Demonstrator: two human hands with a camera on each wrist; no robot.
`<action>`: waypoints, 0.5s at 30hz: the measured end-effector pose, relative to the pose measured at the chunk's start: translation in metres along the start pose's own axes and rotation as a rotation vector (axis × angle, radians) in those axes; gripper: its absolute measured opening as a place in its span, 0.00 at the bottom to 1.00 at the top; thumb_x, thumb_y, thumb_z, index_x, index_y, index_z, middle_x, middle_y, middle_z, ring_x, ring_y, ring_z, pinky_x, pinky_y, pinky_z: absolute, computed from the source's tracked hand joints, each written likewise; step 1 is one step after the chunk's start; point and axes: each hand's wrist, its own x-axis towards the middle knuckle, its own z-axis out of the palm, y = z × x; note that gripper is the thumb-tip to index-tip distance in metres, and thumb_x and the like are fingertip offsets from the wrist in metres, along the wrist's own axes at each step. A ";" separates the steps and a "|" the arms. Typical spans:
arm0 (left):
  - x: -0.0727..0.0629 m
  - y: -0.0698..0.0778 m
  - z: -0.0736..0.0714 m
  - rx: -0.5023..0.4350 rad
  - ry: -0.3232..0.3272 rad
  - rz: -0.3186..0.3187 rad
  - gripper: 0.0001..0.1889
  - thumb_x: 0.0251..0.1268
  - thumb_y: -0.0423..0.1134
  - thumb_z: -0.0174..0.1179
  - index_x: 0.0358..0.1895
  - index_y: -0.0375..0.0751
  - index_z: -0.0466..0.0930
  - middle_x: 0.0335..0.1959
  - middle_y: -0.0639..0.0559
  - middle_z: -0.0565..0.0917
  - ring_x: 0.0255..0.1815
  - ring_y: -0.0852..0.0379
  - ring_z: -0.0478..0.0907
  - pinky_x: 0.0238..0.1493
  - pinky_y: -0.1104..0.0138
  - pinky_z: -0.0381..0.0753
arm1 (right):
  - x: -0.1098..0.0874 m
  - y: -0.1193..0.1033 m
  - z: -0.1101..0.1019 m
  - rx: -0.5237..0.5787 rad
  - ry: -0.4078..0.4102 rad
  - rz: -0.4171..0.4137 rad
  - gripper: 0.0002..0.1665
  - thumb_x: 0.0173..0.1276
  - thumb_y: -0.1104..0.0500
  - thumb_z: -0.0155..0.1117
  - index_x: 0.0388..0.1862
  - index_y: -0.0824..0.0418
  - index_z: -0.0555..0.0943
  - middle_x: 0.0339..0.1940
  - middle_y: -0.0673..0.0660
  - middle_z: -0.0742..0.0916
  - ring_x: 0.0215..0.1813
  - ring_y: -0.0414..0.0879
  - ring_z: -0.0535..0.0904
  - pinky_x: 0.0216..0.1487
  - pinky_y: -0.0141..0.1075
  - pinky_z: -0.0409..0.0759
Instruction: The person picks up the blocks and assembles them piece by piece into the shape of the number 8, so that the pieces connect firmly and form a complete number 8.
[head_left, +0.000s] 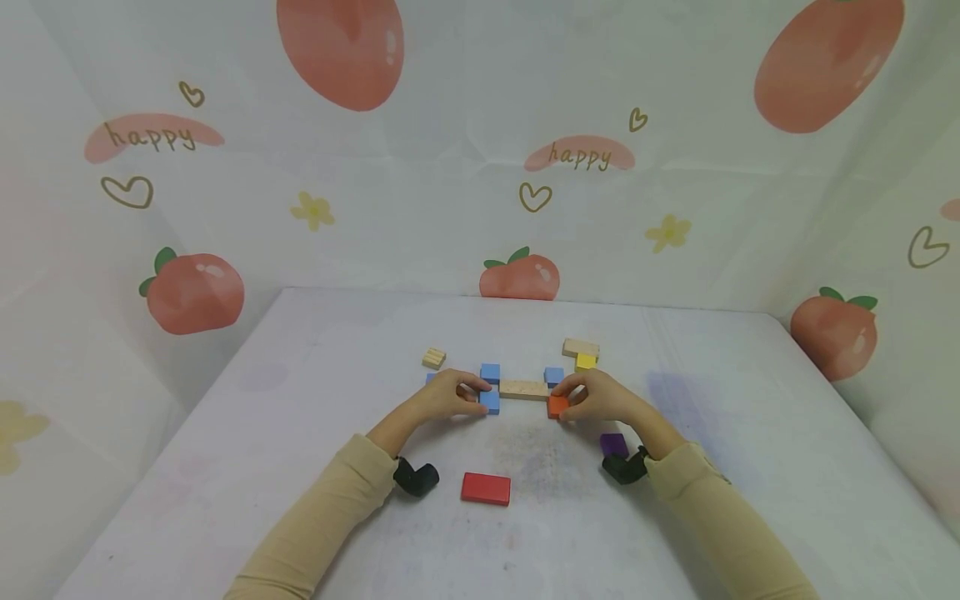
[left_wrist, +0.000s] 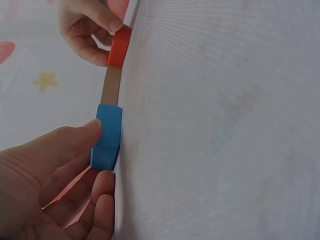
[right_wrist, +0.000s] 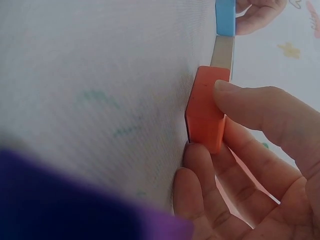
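Note:
My left hand [head_left: 446,397] pinches a blue block [head_left: 490,403] between thumb and fingers; the left wrist view shows the thumb on the block's near face. Opposite it, my right hand [head_left: 602,397] holds an orange block [right_wrist: 206,102] the same way. A long plain wooden block [head_left: 523,390] spans between the two, with its ends at the blue and orange blocks. Behind the held pieces sit two more blue blocks, one on the left [head_left: 490,372] and one on the right [head_left: 554,376].
A red block [head_left: 486,489] lies nearer the front. Beside the right wrist is a purple block [head_left: 613,444]. Farther back are a ridged wooden piece [head_left: 433,358], another wooden block [head_left: 581,347] and a yellow block [head_left: 586,362]. A blue piece [head_left: 431,378] is partly hidden behind the left hand.

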 end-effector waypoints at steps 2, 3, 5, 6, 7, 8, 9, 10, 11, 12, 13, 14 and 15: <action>0.000 0.000 0.000 -0.001 0.001 -0.007 0.18 0.54 0.35 0.66 0.50 0.37 0.81 0.41 0.45 0.81 0.33 0.61 0.74 0.28 0.73 0.72 | 0.000 0.000 0.000 -0.001 0.001 -0.003 0.22 0.54 0.61 0.71 0.49 0.64 0.81 0.47 0.61 0.84 0.45 0.49 0.81 0.47 0.41 0.81; 0.000 0.000 0.000 -0.003 0.002 -0.010 0.18 0.54 0.35 0.66 0.50 0.37 0.81 0.41 0.45 0.81 0.33 0.61 0.74 0.28 0.73 0.71 | 0.000 0.000 0.000 -0.002 0.000 -0.005 0.22 0.54 0.61 0.71 0.49 0.64 0.81 0.47 0.61 0.84 0.45 0.49 0.81 0.47 0.41 0.80; 0.000 0.001 0.000 -0.005 0.004 -0.013 0.18 0.54 0.34 0.66 0.50 0.37 0.81 0.41 0.45 0.81 0.33 0.61 0.74 0.28 0.73 0.71 | 0.000 0.000 0.000 -0.001 0.000 -0.004 0.22 0.54 0.61 0.71 0.49 0.64 0.81 0.47 0.61 0.84 0.45 0.49 0.81 0.47 0.41 0.80; 0.000 0.001 0.000 -0.005 0.005 -0.014 0.18 0.54 0.34 0.66 0.50 0.37 0.81 0.40 0.45 0.81 0.32 0.61 0.74 0.28 0.73 0.71 | 0.000 0.000 0.000 0.000 0.001 -0.005 0.22 0.54 0.61 0.71 0.49 0.64 0.81 0.47 0.61 0.84 0.45 0.49 0.81 0.47 0.41 0.80; 0.000 0.001 0.000 -0.004 0.005 -0.014 0.18 0.54 0.35 0.66 0.50 0.37 0.81 0.40 0.45 0.81 0.32 0.62 0.74 0.28 0.73 0.71 | 0.000 0.000 0.000 0.000 0.001 -0.003 0.22 0.54 0.61 0.71 0.49 0.64 0.81 0.47 0.61 0.84 0.45 0.49 0.81 0.47 0.41 0.80; 0.000 0.001 0.000 -0.003 0.005 -0.014 0.18 0.54 0.35 0.66 0.50 0.37 0.81 0.40 0.46 0.81 0.32 0.62 0.73 0.27 0.73 0.71 | 0.000 0.000 0.000 0.000 0.000 -0.003 0.22 0.54 0.61 0.71 0.49 0.64 0.81 0.47 0.61 0.84 0.45 0.49 0.81 0.47 0.41 0.80; 0.000 0.001 0.000 -0.002 0.005 -0.013 0.18 0.54 0.35 0.66 0.50 0.37 0.81 0.40 0.46 0.81 0.32 0.62 0.73 0.28 0.73 0.71 | 0.000 0.000 0.000 0.000 0.000 -0.002 0.22 0.54 0.61 0.70 0.49 0.64 0.81 0.47 0.61 0.84 0.45 0.49 0.81 0.47 0.41 0.80; 0.000 0.001 0.000 -0.001 0.004 -0.012 0.18 0.54 0.35 0.66 0.50 0.37 0.81 0.39 0.46 0.81 0.32 0.62 0.73 0.28 0.73 0.71 | 0.000 0.000 0.000 0.000 0.001 -0.002 0.22 0.54 0.61 0.70 0.49 0.64 0.81 0.47 0.61 0.84 0.45 0.49 0.81 0.48 0.41 0.80; 0.000 0.001 0.000 0.000 0.004 -0.011 0.18 0.54 0.35 0.66 0.50 0.37 0.81 0.39 0.46 0.81 0.32 0.62 0.73 0.28 0.73 0.71 | 0.000 0.000 0.000 0.001 0.000 -0.002 0.22 0.54 0.61 0.70 0.49 0.64 0.81 0.47 0.61 0.84 0.45 0.49 0.81 0.47 0.41 0.80; 0.000 0.001 0.000 0.002 0.004 -0.011 0.18 0.54 0.35 0.66 0.50 0.37 0.81 0.39 0.46 0.81 0.32 0.62 0.73 0.28 0.73 0.71 | 0.000 0.000 0.000 0.001 -0.001 -0.002 0.22 0.54 0.61 0.70 0.49 0.64 0.81 0.47 0.61 0.84 0.45 0.49 0.81 0.47 0.41 0.80; 0.000 0.001 0.000 0.002 0.005 -0.011 0.18 0.54 0.35 0.66 0.50 0.37 0.81 0.39 0.46 0.81 0.32 0.62 0.73 0.28 0.73 0.71 | 0.000 0.000 0.000 0.002 -0.001 -0.002 0.22 0.54 0.61 0.70 0.49 0.64 0.81 0.47 0.61 0.84 0.45 0.49 0.81 0.47 0.41 0.80; 0.000 0.001 0.000 0.002 0.006 -0.012 0.18 0.54 0.35 0.66 0.50 0.37 0.81 0.39 0.46 0.81 0.32 0.62 0.73 0.28 0.73 0.71 | 0.000 0.000 0.000 0.004 -0.002 -0.002 0.22 0.54 0.61 0.71 0.49 0.64 0.81 0.48 0.61 0.84 0.45 0.49 0.81 0.47 0.41 0.80; 0.000 0.001 0.000 0.003 0.006 -0.013 0.18 0.54 0.35 0.66 0.50 0.37 0.81 0.40 0.45 0.81 0.32 0.62 0.74 0.28 0.73 0.71 | 0.000 0.000 0.000 0.006 -0.002 -0.002 0.22 0.54 0.61 0.71 0.49 0.64 0.81 0.48 0.62 0.84 0.45 0.49 0.81 0.47 0.41 0.80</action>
